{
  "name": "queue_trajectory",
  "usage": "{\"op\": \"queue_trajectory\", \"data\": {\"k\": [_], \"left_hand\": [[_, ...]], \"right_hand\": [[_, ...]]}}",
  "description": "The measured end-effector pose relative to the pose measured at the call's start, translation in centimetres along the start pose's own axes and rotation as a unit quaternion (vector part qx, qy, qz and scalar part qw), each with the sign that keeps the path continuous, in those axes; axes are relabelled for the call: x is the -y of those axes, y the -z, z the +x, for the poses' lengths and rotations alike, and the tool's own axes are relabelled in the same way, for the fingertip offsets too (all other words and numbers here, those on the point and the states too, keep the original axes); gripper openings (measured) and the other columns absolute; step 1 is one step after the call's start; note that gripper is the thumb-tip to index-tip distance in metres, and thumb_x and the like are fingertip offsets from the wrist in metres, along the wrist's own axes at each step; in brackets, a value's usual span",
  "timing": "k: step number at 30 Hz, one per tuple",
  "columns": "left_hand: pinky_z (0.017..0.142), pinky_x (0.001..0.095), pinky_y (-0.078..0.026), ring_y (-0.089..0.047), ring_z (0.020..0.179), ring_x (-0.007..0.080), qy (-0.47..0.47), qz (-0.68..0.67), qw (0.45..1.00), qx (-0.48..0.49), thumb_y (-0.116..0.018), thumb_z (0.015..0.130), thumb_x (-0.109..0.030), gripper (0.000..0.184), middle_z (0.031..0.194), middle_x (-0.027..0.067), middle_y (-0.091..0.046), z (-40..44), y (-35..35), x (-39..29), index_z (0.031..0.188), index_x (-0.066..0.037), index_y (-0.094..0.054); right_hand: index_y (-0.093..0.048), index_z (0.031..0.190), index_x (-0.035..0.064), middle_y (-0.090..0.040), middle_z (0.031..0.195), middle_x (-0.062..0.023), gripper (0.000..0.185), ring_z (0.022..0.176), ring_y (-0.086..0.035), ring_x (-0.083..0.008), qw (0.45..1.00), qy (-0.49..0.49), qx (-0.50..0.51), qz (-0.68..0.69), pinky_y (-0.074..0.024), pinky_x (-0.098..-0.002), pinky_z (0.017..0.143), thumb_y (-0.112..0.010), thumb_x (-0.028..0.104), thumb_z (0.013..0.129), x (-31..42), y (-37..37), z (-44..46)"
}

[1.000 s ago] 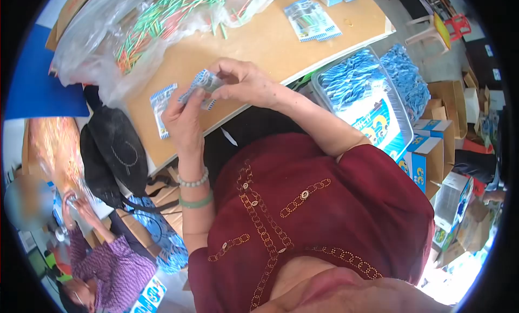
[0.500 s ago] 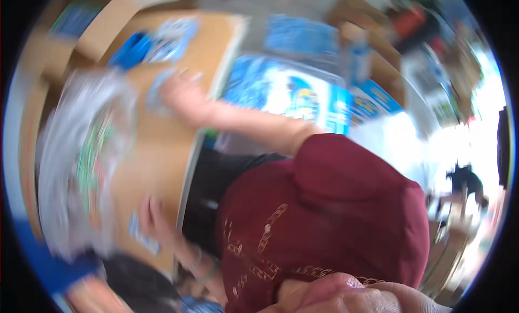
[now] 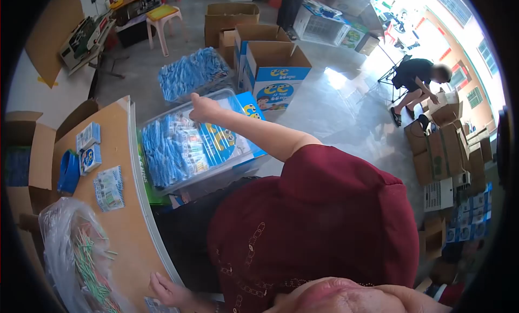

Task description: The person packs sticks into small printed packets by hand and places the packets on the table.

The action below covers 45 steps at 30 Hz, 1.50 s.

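Observation:
My right hand (image 3: 206, 109) is over the far part of a clear plastic bin (image 3: 231, 161), its fingers curled; what they hold, if anything, is hidden. Blue-and-white striped packets (image 3: 168, 156) fill the bin's near side, beside a blue-and-yellow printed sheet (image 3: 223, 141). Low over the table edge, my left hand (image 3: 166, 289) has loosely bent fingers and nothing visible between them. Just below it lies a small packet (image 3: 157, 305). Further up the table (image 3: 127, 232) are flat packets (image 3: 109, 189), beside a clear bag (image 3: 54, 226) of green and red sticks (image 3: 92, 270).
Small printed boxes (image 3: 89, 136) and a blue ring-shaped object (image 3: 68, 171) stand on the table. Beyond the bin are another tray of blue packets (image 3: 193, 70) and open cartons (image 3: 277, 62). A person (image 3: 415, 75) bends over boxes at right.
The view has swung to the right. My hands, together on a small packet one second ago, are apart. My right hand has gone over the table packets to the bin; my left hand stays by the table edge.

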<state>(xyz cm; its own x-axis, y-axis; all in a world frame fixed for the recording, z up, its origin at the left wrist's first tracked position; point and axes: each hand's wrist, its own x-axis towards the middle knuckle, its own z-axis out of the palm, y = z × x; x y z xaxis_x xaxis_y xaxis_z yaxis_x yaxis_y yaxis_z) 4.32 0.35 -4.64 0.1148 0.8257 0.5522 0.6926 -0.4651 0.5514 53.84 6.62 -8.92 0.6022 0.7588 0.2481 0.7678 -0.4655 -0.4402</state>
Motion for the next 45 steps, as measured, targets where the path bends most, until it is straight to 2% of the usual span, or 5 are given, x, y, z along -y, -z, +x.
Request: {"op": "queue_trajectory", "data": {"k": [3,19,23,32,45], "left_hand": [[0.069,0.0343,-0.048,-0.058,0.076,0.0287,-0.074,-0.018,0.996,0.039,-0.054,0.088,0.001,0.013,0.085,0.0166,-0.059,-0.4,-1.1,-1.5,0.096,0.008,-0.061],[0.067,0.0374,-0.047,-0.057,0.075,0.0317,-0.064,0.022,0.997,0.039,-0.056,0.087,-0.002,0.014,0.084,0.0177,-0.058,-2.1,-0.5,-3.6,0.096,0.007,-0.062],[0.074,0.0401,-0.046,-0.057,0.082,0.0359,-0.05,0.004,0.997,0.058,-0.056,0.087,-0.005,0.017,0.09,0.0213,-0.059,-1.7,-1.4,-2.5,0.099,0.007,-0.061],[0.075,0.0397,-0.045,-0.056,0.084,0.0334,-0.062,-0.058,0.987,0.134,-0.057,0.086,-0.005,0.017,0.09,0.019,-0.06,0.7,-3.5,-3.7,0.098,0.006,-0.061],[0.065,0.0433,-0.05,-0.061,0.071,0.0335,-0.15,0.019,0.982,0.117,-0.062,0.083,-0.021,0.017,0.077,0.015,-0.065,1.0,0.0,-5.6,0.086,-0.006,-0.069]], "right_hand": [[-0.041,0.115,-0.0045,-0.064,0.067,-0.015,0.053,0.057,-0.063,-0.0239,0.957,-0.122,0.193,0.177,-0.0492,-0.0351,0.049,-0.062,0.014,0.07,0.5,4.9,-2.2],[-0.045,0.104,-0.0073,-0.065,0.069,-0.0147,0.04,0.057,-0.065,-0.0231,0.915,-0.056,0.312,0.251,-0.0507,-0.0351,0.046,-0.062,0.008,0.072,2.7,0.3,-6.0],[-0.024,0.137,0.0017,-0.066,0.079,-0.0158,0.075,0.066,-0.065,-0.0234,0.889,-0.066,0.373,0.256,-0.0521,-0.0332,0.053,-0.06,0.009,0.072,3.5,-4.8,-5.1],[-0.026,0.14,0.0086,-0.064,0.073,-0.0147,0.081,0.062,-0.064,-0.0239,0.842,0.073,0.436,0.31,-0.0503,-0.0337,0.055,-0.062,0.008,0.067,13.3,-0.5,-10.1],[-0.044,0.112,0.0,-0.062,0.064,-0.0131,0.043,0.058,-0.064,-0.0253,0.868,0.1,0.397,0.283,-0.0496,-0.0365,0.052,-0.058,0.015,0.075,19.6,-2.5,-11.0]]}}
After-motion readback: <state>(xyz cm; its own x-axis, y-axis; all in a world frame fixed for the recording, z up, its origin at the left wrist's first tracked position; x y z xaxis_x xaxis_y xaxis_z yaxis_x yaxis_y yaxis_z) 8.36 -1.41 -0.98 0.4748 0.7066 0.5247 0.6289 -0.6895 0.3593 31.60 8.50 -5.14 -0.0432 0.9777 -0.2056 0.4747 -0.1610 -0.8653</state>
